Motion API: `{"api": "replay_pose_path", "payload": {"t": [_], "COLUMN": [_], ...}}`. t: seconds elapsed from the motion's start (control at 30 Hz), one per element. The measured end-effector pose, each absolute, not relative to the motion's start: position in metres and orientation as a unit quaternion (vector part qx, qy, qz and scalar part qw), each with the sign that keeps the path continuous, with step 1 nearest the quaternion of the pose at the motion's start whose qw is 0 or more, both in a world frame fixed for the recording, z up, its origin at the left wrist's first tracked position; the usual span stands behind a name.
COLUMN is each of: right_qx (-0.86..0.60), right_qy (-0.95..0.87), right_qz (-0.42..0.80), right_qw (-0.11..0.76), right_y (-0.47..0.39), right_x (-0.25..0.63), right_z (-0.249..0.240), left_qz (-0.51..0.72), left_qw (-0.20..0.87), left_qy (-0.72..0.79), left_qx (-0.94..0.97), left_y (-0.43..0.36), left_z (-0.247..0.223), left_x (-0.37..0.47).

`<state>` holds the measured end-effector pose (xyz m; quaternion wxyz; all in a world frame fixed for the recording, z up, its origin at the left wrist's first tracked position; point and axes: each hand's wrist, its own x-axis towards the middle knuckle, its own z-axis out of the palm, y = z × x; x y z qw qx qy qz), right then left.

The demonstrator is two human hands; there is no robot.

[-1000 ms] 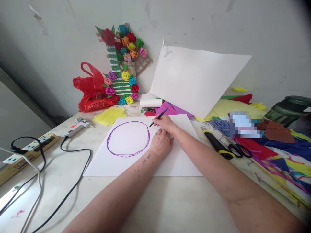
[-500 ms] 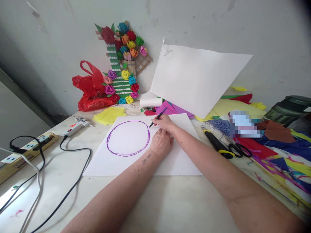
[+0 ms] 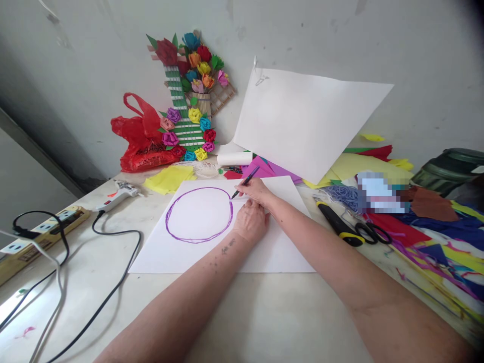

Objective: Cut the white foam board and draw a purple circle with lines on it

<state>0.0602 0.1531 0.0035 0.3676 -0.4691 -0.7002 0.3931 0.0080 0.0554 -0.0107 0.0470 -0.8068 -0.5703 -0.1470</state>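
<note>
A white sheet (image 3: 280, 252) lies on the table with a purple circle (image 3: 199, 241) drawn on its left half. My right hand (image 3: 255, 191) grips a dark purple marker (image 3: 247, 179), its tip at the circle's upper right edge, beside a small gap in the line. Just below, my left hand (image 3: 250, 220) rests on the sheet to the right of the circle. Its fingers are partly curled and partly hidden near my right wrist; whether they are spread or closed is unclear.
On the left are a glue gun (image 3: 119, 196) and a power strip (image 3: 49, 229) with cables. A red bag (image 3: 141, 136), paper-flower craft (image 3: 185, 126) and leaning white board (image 3: 302, 121) stand behind. Black-yellow cutter (image 3: 340, 224), scissors (image 3: 372, 233) and coloured scraps lie right.
</note>
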Motion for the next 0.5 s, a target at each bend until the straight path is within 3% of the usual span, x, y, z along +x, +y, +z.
{"api": "replay_pose_path", "payload": {"t": [0.5], "right_qx": [-0.476], "right_qy": [-0.690], "right_qz": [0.412], "right_qw": [0.357], "right_y": [0.1479], "right_x": [0.0611], "right_z": [0.0119], "left_qz": [-0.133], "left_qw": [0.043], "left_qy": [-0.584], "left_qx": [-0.799], "left_y": [0.0535], "left_z": [-0.0077], "left_x": [0.0100]}}
